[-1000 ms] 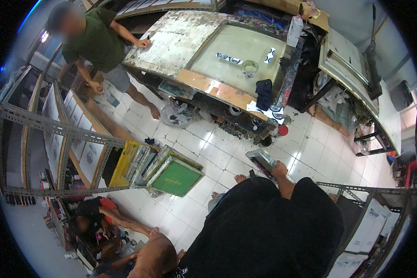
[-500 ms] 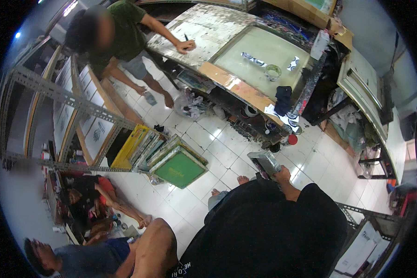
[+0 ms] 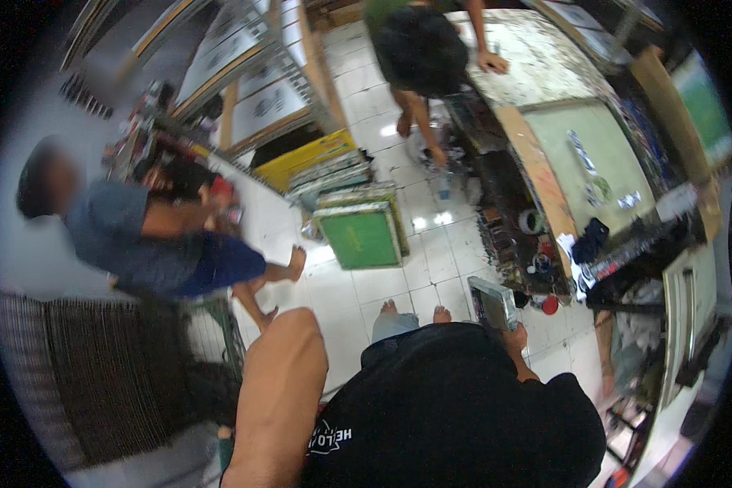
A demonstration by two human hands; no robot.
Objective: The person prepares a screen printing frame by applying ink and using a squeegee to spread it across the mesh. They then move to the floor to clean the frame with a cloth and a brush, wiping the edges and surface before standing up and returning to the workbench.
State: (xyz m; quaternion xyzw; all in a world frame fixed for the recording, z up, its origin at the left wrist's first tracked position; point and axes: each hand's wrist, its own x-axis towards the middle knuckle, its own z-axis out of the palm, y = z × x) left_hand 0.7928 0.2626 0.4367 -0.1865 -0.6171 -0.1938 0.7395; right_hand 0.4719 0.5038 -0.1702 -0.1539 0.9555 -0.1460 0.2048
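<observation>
My right hand (image 3: 516,335) grips a small rectangular frame (image 3: 494,302) by its near edge. The frame has pale, taped-looking sides and a darker middle, and it hangs tilted over the tiled floor beside my black shirt. My left arm (image 3: 278,390) is bent at the lower left. Its hand is out of sight. Forward of my feet, a green screen-printing frame (image 3: 358,239) leans against several others, with a yellow one (image 3: 301,163) at the back.
At the right stands a stained worktable (image 3: 537,57) with a pale inset panel and a dark cloth (image 3: 591,241). A person (image 3: 421,49) bends beside it, one hand on its top. Another person (image 3: 171,236) is at the left near metal shelving (image 3: 289,69).
My view has swung left, so the worktable and stacked frames appear farther right. The person at the worktable now bends lower. The small frame stays in my right hand.
</observation>
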